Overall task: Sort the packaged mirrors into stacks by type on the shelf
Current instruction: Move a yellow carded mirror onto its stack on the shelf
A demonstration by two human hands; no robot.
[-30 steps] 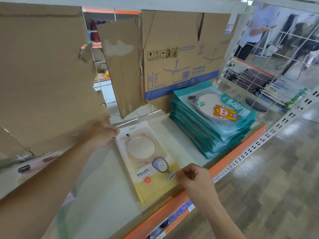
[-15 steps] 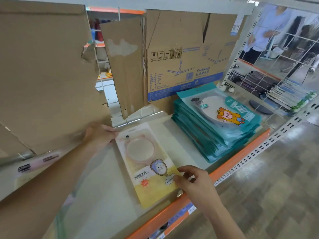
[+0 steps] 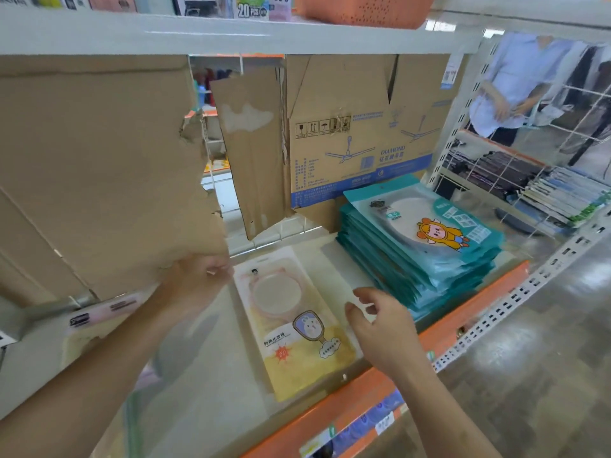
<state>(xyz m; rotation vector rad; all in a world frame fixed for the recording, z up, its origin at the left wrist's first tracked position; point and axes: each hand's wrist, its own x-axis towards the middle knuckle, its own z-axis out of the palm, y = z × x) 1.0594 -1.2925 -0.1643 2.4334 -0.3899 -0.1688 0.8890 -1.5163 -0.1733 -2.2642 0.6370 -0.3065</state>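
A yellow-and-pink packaged mirror [image 3: 294, 328] lies flat on the shelf [image 3: 327, 262], near its orange front edge [image 3: 469, 309], between the two hands.

The right hand [image 3: 383, 328] hovers over the pack's right edge, fingers loosely curled and holding nothing. The left hand [image 3: 195, 279] is at the pack's top-left corner, just under the torn cardboard sheet [image 3: 99, 176]; blur hides whether its fingers grip anything. A tall stack of teal mirror packs [image 3: 420, 246] stands just to the right, apart from the yellow pack. Behind it, a cardboard fan box [image 3: 357, 137] and a hanging cardboard flap [image 3: 251, 143] crowd the back of the shelf. A pink pack [image 3: 102, 309] shows beyond the left forearm.
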